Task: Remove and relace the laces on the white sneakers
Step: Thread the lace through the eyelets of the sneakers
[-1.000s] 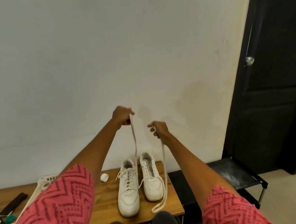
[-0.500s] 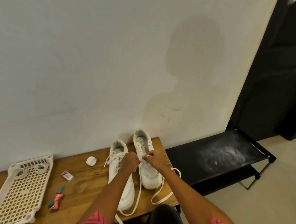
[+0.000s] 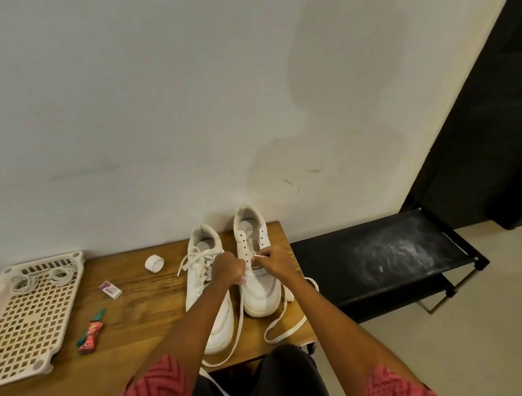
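Note:
Two white sneakers stand side by side on the wooden table, toes toward me. The left sneaker is laced. The right sneaker has most upper eyelets bare. A long white lace runs through its lowest eyelets, and both ends trail over the table's front edge. My left hand is closed on the lace at the shoe's left eyelet row. My right hand pinches the lace tip at the right eyelet row. Both hands hover over the right sneaker's tongue.
A white perforated plastic tray with coiled laces lies at the table's left. A white tape roll, a small eraser and a red-green tube lie between tray and shoes. A black low rack stands right of the table, near a black door.
My hands came down from holding the lace stretched up in the air to the right sneaker's eyelets. The view tilted downward; the lace ends now lie slack on the table.

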A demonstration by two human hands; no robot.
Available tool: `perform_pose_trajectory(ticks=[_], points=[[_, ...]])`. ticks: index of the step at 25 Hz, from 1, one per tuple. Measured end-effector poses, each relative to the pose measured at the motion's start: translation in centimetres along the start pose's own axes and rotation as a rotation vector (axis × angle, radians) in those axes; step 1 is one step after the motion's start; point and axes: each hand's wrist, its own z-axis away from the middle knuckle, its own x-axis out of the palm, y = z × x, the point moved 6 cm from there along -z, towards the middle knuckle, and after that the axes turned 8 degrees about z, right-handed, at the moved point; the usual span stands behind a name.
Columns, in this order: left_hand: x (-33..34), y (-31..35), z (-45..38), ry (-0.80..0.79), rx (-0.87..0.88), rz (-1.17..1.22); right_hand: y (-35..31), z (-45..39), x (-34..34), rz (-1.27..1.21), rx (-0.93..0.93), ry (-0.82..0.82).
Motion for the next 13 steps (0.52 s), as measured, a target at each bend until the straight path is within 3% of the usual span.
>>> perform_pose_trajectory(ticks=[3,5,7,10,11,13], points=[[-0.3,-1.1,0.5,-0.219,-0.403,0.467,-0.5,-0.4,-0.1,0.091,-0.017,-0.029],[-0.7,-2.0,0.8,-0.258,-0.48,0.442,-0.5,-0.6,0.0,0.103,-0.041,-0.039],[-1.4,-1.4,0.7,-0.131,-0.337,0.134,-0.9,-0.5,0.1,0.134,-0.064,-0.067],[-1.4,1.6,0.5,0.068,0.151,-0.498,-0.8,-0.5,-0.1,0.124,-0.051,-0.073],[-1.1,2.1,0.6,0.076,0.234,-0.61,-0.6,-0.4,-0.2,0.079,-0.035,-0.069],[-1.0,2.3,0.4,0.056,0.274,-0.613,-0.3,-0.5,-0.2,-0.025,0.009,-0.045]])
